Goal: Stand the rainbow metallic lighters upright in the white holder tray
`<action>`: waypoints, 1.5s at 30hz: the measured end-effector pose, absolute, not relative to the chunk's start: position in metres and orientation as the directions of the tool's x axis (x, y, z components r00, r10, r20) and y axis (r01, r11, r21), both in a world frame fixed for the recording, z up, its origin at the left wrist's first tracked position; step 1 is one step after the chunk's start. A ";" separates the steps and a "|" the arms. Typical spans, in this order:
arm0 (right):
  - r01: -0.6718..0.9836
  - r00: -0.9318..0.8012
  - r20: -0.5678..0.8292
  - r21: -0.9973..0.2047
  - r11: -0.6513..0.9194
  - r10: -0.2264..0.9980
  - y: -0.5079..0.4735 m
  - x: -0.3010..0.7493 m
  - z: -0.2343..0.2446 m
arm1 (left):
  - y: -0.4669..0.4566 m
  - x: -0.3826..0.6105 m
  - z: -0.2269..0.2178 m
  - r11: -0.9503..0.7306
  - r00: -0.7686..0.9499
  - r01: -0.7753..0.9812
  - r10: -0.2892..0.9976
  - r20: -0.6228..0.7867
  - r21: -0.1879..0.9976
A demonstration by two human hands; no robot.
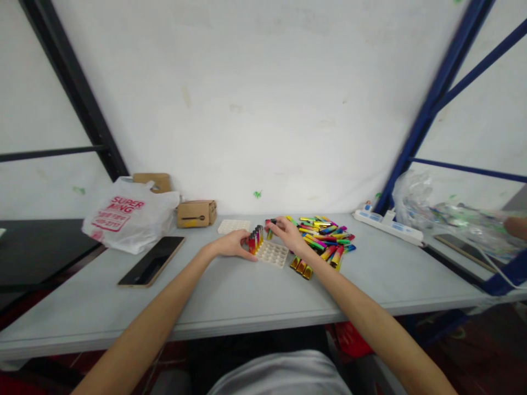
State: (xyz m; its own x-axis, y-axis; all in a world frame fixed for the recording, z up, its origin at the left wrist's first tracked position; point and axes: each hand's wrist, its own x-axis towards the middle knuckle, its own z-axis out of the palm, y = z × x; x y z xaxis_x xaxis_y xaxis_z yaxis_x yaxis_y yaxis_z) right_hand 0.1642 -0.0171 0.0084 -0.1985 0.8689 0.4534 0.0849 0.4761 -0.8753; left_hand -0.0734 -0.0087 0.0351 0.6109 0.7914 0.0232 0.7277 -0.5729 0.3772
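Note:
A white tray (272, 254) with rows of round holes lies on the table between my hands. Along its left side stands a row of shiny, multicoloured lighters (256, 239) with dark tops. My left hand (234, 244) is at the tray's left edge, thumb along the front corner and fingers curled beside the standing row; it appears to steady the tray. Over the tray's far side, my right hand (287, 232) pinches a lighter (269, 232) upright by its top. Just right of the tray is a loose pile of metallic lighters (325, 239), partly hidden by my right forearm.
Behind my left hand lies a second white tray (233, 226). A cardboard box (196, 213), a white plastic bag (132, 214) and a dark tablet (152, 261) are farther left. A power strip (387, 226) runs along the right; beyond it are clear plastic bags (448, 214) and another person's hand (516, 226).

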 end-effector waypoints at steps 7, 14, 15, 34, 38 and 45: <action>0.382 -0.091 0.526 -0.766 0.517 0.846 -0.019 0.158 0.010 | -0.009 -0.072 0.036 -0.565 0.612 0.717 0.791 0.018 0.408; 0.391 -0.104 0.526 -0.759 0.521 0.844 -0.019 0.153 0.007 | -0.008 -0.072 0.035 -0.571 0.616 0.712 0.787 0.029 0.409; 0.377 -0.099 0.519 -0.770 0.515 0.849 -0.018 0.153 0.005 | -0.009 -0.072 0.035 -0.571 0.615 0.711 0.788 0.030 0.411; 0.435 -0.256 0.503 -0.703 0.563 0.825 -0.024 0.171 0.015 | -0.010 -0.070 0.036 -0.575 0.610 0.730 0.792 0.029 0.370; 0.537 -0.323 0.530 -0.580 0.613 0.784 -0.022 0.165 0.014 | -0.011 -0.069 0.037 -0.584 0.614 0.726 0.788 0.038 0.364; 0.634 -0.460 0.416 -0.465 0.618 0.784 -0.020 0.168 0.015 | -0.010 -0.070 0.038 -0.567 0.604 0.737 0.797 0.016 0.368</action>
